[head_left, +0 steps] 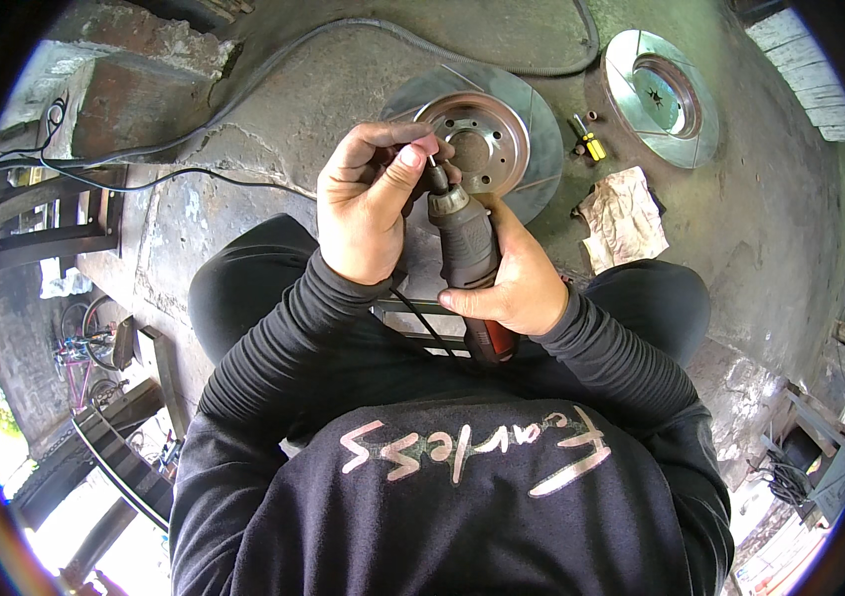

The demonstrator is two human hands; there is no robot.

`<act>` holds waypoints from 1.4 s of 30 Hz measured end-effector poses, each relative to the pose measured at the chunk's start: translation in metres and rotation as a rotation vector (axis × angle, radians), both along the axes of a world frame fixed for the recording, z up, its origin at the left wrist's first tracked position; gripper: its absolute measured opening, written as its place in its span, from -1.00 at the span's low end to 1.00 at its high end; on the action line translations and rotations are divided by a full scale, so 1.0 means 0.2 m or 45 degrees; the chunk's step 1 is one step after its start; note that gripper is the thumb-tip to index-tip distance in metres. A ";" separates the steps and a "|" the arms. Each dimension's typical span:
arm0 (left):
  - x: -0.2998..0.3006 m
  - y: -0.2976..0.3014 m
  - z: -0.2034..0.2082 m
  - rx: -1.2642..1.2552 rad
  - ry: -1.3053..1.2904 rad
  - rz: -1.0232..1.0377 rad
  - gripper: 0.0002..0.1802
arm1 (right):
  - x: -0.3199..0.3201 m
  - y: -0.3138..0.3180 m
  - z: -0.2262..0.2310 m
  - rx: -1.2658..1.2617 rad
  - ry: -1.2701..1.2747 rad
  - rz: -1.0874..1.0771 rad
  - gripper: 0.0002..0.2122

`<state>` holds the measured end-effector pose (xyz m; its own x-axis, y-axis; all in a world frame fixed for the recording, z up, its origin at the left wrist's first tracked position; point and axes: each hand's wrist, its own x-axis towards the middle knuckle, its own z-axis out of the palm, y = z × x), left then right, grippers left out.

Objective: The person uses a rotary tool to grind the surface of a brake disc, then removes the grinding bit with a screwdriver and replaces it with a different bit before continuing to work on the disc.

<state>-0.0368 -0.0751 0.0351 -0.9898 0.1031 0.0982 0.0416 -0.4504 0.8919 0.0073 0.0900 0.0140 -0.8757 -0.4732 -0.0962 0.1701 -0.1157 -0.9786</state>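
My right hand (517, 283) is wrapped round the dark grey body of a handheld die grinder (469, 243), which has a red rear end and points away from me. The fingers of my left hand (368, 194) pinch a small pink grinding stone (426, 145) on a thin metal shank at the grinder's collet. Whether the shank is seated fully in the collet, I cannot tell. Just beyond my hands a brake disc (541, 134) lies flat on the floor, its hub face brownish and its ring grey with slanted grooves. My left hand and the grinder partly cover it.
A second brake disc (695, 119) lies farther right. Between the discs are a yellow-handled screwdriver (592, 143) and small brown parts. A stained cloth (624, 221) sits nearer. A grey corrugated hose (422, 40) and a black cable (194, 171) cross the floor. Bicycles (89, 343) stand far left.
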 end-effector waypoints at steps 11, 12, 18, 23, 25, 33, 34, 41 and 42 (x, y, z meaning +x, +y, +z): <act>0.00 0.00 -0.02 0.137 -0.054 -0.028 -0.89 | 0.00 0.00 -0.01 -0.016 0.017 -0.028 -0.21; 0.00 0.00 -0.02 0.133 -0.050 -0.025 -0.89 | 0.00 0.00 -0.01 -0.008 -0.011 -0.010 -0.19; 0.01 0.00 -0.01 0.113 -0.085 -0.005 -0.89 | 0.01 -0.01 -0.01 -0.004 0.042 -0.059 -0.23; 0.01 0.00 -0.02 0.125 -0.065 -0.029 -0.85 | 0.00 -0.02 -0.03 -0.022 0.093 -0.071 -0.24; 0.01 0.00 0.00 0.121 -0.087 -0.047 -0.81 | 0.00 -0.02 -0.04 -0.020 0.173 -0.096 -0.25; 0.03 0.02 0.00 0.040 -0.496 -0.094 -0.70 | -0.01 0.01 0.00 -0.054 -0.033 -0.029 -0.24; 0.03 0.01 0.00 0.028 -0.555 -0.134 -0.69 | -0.01 0.01 0.01 -0.065 -0.081 -0.001 -0.21; 0.03 0.00 -0.01 0.291 -0.573 -0.201 -0.73 | -0.01 0.00 -0.01 -0.056 -0.018 -0.036 -0.22; 0.03 0.01 0.00 0.315 -0.597 -0.204 -0.72 | -0.01 0.00 0.01 -0.065 -0.042 -0.035 -0.21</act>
